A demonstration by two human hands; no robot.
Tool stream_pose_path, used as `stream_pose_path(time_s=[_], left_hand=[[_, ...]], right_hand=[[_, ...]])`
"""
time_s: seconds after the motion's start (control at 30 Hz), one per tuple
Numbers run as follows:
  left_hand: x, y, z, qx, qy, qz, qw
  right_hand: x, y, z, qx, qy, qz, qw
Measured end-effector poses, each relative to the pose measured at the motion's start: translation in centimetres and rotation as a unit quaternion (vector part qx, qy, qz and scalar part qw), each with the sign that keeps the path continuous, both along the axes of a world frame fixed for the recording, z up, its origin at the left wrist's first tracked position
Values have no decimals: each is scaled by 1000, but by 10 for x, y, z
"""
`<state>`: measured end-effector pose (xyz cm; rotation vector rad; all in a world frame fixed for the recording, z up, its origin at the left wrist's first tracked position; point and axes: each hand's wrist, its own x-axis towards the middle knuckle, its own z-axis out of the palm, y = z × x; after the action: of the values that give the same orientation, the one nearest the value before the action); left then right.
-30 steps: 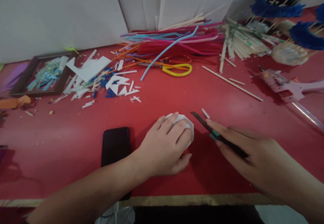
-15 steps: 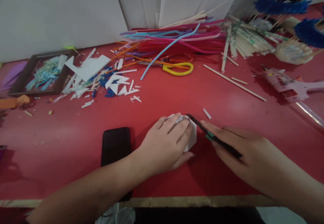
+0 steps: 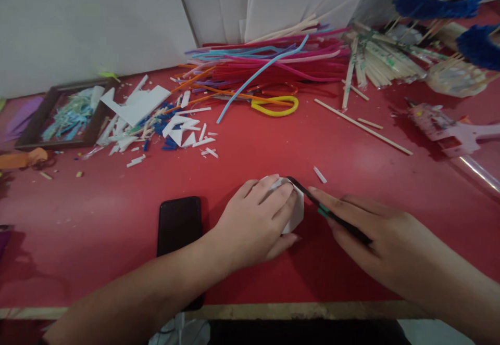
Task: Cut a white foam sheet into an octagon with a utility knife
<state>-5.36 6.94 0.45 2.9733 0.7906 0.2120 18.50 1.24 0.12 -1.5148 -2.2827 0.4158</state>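
Observation:
My left hand [image 3: 260, 220] lies over a small white piece of foam board [image 3: 297, 211], fingers on top and thumb at its near side, holding it against the table. Much of the piece is hidden under the fingers. In my right hand [image 3: 375, 235] is a black utility knife [image 3: 344, 222] with a green slider. Its tip reaches the far right edge of the white piece, and my index finger stretches along the knife. A thin white offcut [image 3: 320, 174] lies just beyond the knife.
A phone [image 3: 179, 225] lies left of my left hand. White scraps [image 3: 182, 126], a brown frame [image 3: 29, 131], pipe cleaners [image 3: 265, 64] and yellow-handled scissors [image 3: 275, 106] lie farther back. At right are a wooden stick [image 3: 363, 126], bundled sticks [image 3: 386, 64] and a pink glue gun [image 3: 449, 131].
Almost nothing differs. Both hands, the knife and the white piece stay in nearly the same place, with only a slight shift of the view.

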Motion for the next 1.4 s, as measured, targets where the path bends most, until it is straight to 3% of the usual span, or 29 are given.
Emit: stream_pose_path(time_s=[1.4], left_hand=[[2, -1, -1, -21, -20, 14, 999]], right_hand=[[-1, -1, -1, -1, -3, -5, 1000]])
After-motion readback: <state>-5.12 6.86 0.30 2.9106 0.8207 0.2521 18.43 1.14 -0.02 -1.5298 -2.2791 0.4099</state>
